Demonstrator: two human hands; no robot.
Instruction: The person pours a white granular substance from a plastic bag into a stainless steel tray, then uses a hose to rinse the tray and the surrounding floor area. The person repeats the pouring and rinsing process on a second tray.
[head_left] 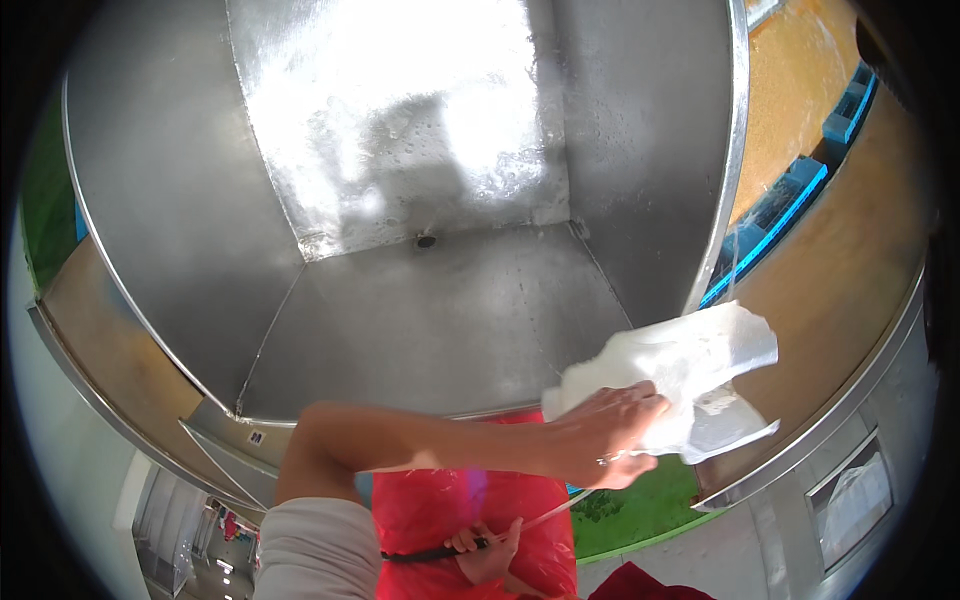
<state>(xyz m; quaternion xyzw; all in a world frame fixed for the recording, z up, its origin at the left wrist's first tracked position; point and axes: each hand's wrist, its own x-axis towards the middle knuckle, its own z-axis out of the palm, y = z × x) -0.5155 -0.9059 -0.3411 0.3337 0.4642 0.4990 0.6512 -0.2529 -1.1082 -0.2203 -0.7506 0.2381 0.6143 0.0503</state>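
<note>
My left arm, in a pale grey sleeve, reaches across to the right over the front of a large metal tank (pixel 400 340). My left hand (pixel 610 430) is closed on a crumpled white, partly see-through sheet (pixel 710 345) that looks like thin plastic. The sheet spreads out beyond the tank's right front corner. Low in front of a shiny red apron (pixel 475 500), my right hand (pixel 487 553) is closed around a thin black strap-like thing (pixel 425 553). A thin pale strand (pixel 555 513) runs up to the right from near that hand.
Inside the tank, a small dark drain hole (pixel 427 242) shows at the floor's near edge. Blue slatted pieces (pixel 780 210) and a pale orange surface (pixel 800 100) lie beyond its right rim. Below the white sheet is green flooring (pixel 640 515). A metal-edged brown surface curves round both sides.
</note>
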